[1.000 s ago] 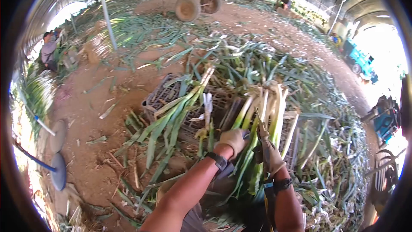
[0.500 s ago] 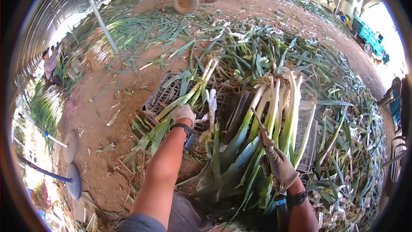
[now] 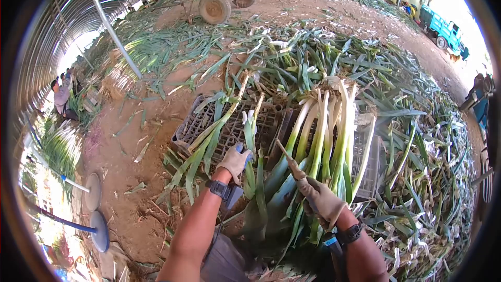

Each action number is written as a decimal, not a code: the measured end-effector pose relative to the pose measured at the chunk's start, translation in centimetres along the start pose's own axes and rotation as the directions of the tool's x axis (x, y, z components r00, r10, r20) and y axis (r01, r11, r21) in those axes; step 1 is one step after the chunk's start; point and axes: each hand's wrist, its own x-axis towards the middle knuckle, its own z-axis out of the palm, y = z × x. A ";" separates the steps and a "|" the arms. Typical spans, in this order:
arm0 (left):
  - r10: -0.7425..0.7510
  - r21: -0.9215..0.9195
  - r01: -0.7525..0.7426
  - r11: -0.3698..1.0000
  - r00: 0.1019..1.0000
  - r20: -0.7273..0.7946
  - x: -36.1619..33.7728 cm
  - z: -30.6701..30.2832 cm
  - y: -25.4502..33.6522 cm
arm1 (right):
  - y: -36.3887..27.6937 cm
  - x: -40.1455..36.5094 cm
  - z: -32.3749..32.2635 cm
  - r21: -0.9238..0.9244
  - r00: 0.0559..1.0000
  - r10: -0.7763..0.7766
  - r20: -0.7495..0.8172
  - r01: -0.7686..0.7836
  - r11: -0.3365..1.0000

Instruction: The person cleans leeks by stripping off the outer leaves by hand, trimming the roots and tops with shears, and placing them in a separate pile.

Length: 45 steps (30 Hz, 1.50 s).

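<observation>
My left hand, gloved with a dark wristband, grips a single green leek by its stalk above a dark plastic crate. My right hand, also gloved, holds a knife with the blade pointing up and left. It rests against a bunch of leeks whose white stalks lie across the crate, roots away from me. A few more leeks lie on the crate's left part.
A big heap of cut leek leaves covers the ground right and ahead. A two-wheeled cart stands far ahead, a blue truck at the far right. A person sits at the left. Blue-handled tools lie on bare soil.
My left hand left the leeks on the crate's left part and came back right, now gripping one leek. My right hand with the knife shifted slightly left beside the bunch.
</observation>
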 end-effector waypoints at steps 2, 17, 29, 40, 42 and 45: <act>-0.024 -0.109 0.025 0.994 1.000 0.007 -0.9 0.8 -0.5 | -0.1 -0.3 0.4 -0.069 0.999 0.049 0.016 -0.047 0.996; 0.091 0.291 -0.079 0.954 0.995 -0.027 -6.6 3.4 6.7 | 2.4 -1.3 -0.3 0.119 0.995 -0.013 -0.098 0.025 0.993; -0.016 -0.461 0.133 0.877 0.968 0.249 -1.7 4.6 -0.8 | 1.5 -3.3 0.7 -0.151 1.000 0.000 -0.027 -0.004 0.989; 0.012 -0.682 0.170 0.712 0.967 0.254 -7.6 4.8 1.3 | 3.1 0.8 2.1 -0.380 0.973 -0.195 -0.124 0.135 0.915; 0.043 -0.671 0.145 0.727 0.966 0.256 -8.3 4.1 1.7 | 2.2 1.2 2.2 -0.477 0.977 -0.139 -0.162 0.046 0.878; -0.034 -0.587 0.219 0.779 0.950 0.310 -10.6 2.4 3.0 | 2.5 2.8 1.9 -0.518 0.980 -0.130 -0.152 0.033 0.855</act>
